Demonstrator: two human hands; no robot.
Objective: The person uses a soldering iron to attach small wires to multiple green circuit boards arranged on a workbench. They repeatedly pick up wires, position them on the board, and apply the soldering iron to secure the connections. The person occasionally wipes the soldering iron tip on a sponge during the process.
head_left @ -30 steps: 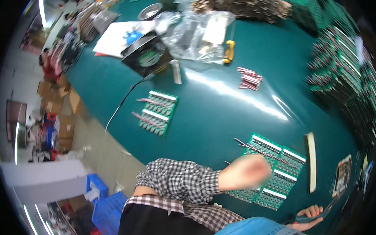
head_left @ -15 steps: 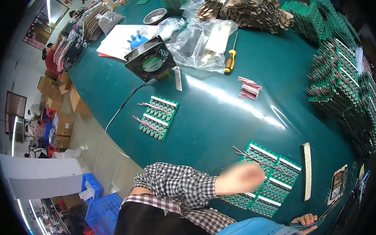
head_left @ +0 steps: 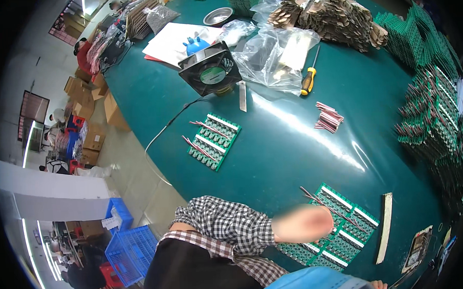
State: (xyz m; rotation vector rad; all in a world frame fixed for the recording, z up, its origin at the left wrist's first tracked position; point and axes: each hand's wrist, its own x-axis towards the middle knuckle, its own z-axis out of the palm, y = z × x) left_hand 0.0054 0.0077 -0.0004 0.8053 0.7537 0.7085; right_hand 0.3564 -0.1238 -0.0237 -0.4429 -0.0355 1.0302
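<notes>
My left hand [head_left: 303,224], in a checkered sleeve, rests over the left part of a panel of green circuit boards [head_left: 343,222] on the table. The hand is blurred, so its fingers cannot be made out. Red, white and dark wires [head_left: 330,208] lie slantwise across the panel, their far ends sticking out past its upper left edge. At the bottom edge only a few curled fingers of my right hand [head_left: 378,285] show, beside the blue face mask [head_left: 312,284]. What they hold is out of view.
A second board panel [head_left: 214,141] with wires lies further left, below a black fan [head_left: 211,73]. Cut wires [head_left: 328,117] and a screwdriver [head_left: 309,80] lie beyond. A pale strip [head_left: 384,228] is right of the panel. Stacked wired boards [head_left: 431,115] line the right edge.
The view has shifted, so the table things appear further right and mostly lower. My right hand has sunk mostly out of the picture. My left hand stays over the panel.
</notes>
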